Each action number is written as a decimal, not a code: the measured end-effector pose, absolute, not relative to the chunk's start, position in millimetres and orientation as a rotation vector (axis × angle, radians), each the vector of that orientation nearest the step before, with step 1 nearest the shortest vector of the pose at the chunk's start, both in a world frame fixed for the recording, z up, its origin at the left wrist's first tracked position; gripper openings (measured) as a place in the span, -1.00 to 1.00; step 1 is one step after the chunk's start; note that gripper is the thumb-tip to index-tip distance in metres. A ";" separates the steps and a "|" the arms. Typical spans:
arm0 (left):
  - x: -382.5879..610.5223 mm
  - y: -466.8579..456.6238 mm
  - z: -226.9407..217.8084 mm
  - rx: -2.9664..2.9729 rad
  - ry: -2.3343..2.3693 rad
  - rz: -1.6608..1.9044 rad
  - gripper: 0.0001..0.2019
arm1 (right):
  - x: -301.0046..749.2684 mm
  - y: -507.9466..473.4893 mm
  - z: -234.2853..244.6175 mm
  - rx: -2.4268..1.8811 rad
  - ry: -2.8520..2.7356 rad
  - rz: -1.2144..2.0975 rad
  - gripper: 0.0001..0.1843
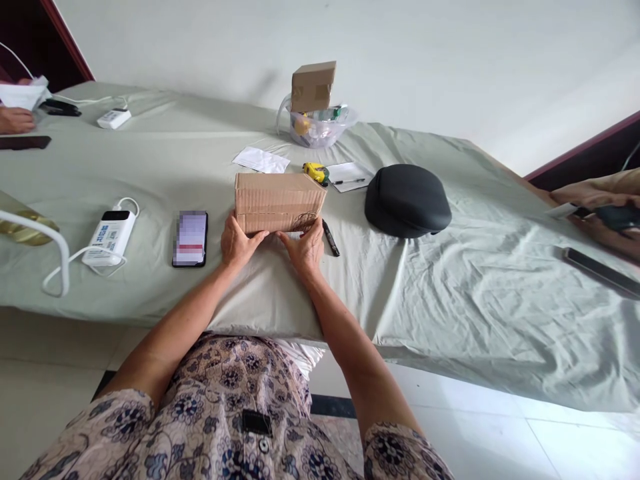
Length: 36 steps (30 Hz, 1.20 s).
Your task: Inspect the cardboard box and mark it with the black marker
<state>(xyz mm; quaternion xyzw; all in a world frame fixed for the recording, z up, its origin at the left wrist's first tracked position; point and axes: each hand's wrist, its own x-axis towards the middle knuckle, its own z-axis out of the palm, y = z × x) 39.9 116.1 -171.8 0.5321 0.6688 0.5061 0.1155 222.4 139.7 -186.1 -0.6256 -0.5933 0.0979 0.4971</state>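
A brown cardboard box (pixel 277 200) lies on the grey-green sheet (pixel 425 293) in front of me. My left hand (pixel 239 241) grips its near left corner, fingers curled against the front face. My right hand (pixel 306 245) holds the near right part of the box, thumb and fingers pressed to its lower edge. A black marker (pixel 331 238) lies just right of my right hand. A smartphone (pixel 191 238) rests to the left of my left hand.
A white power bank (pixel 110 237) with cable sits far left. A black domed case (pixel 407 200), a yellow tape measure (pixel 316 172), paper with a pen (pixel 350 177), and a clear bowl (pixel 320 127) carrying a small box stand behind. Another person's hand (pixel 15 119) shows at far left.
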 end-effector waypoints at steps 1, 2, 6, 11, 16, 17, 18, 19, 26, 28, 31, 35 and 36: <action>39.4 116.6 -171.9 1.545 1.947 1.492 0.02 | 224.3 140.2 -184.8 -1.518 -1.442 0.243 0.14; 38.6 117.1 -171.9 1.529 1.936 1.497 0.01 | 226.9 140.9 -183.3 -1.510 -1.455 0.252 0.08; 34.4 118.0 -168.3 1.485 1.922 1.460 -0.05 | 242.4 145.8 -177.8 -1.381 -1.529 0.307 -0.20; 30.7 115.5 -157.9 1.448 1.999 1.284 -0.15 | 257.0 152.0 -176.1 -1.269 -1.569 0.360 -0.47; 25.8 118.5 -163.2 1.430 1.923 1.366 -0.16 | 258.2 151.1 -173.3 -1.272 -1.522 0.441 -0.60; 24.5 120.0 -166.5 1.435 1.892 1.399 -0.16 | 258.1 150.5 -172.6 -1.272 -1.495 0.466 -0.62; 23.2 121.6 -169.9 1.444 1.853 1.434 -0.18 | 257.9 150.0 -171.9 -1.267 -1.467 0.495 -0.63; 22.1 123.1 -173.1 1.452 1.810 1.468 -0.21 | 257.7 149.5 -171.2 -1.260 -1.437 0.526 -0.63; 22.3 125.2 -173.8 1.366 1.362 1.664 -0.17 | 251.9 146.0 -167.1 -1.225 -1.284 0.644 -0.50; 23.0 124.2 -170.9 1.313 1.275 1.687 -0.11 | 249.3 144.8 -166.5 -1.232 -1.297 0.635 -0.46; 22.7 124.5 -169.6 1.230 1.226 1.654 -0.07 | 246.5 142.8 -165.3 -1.259 -1.321 0.643 -0.43; 20.5 127.1 -171.2 1.193 1.217 1.623 -0.09 | 245.7 140.1 -162.6 -1.258 -1.353 0.686 -0.41; 19.8 127.5 -171.4 1.208 1.243 1.619 -0.10 | 246.0 139.6 -162.0 -1.252 -1.364 0.689 -0.41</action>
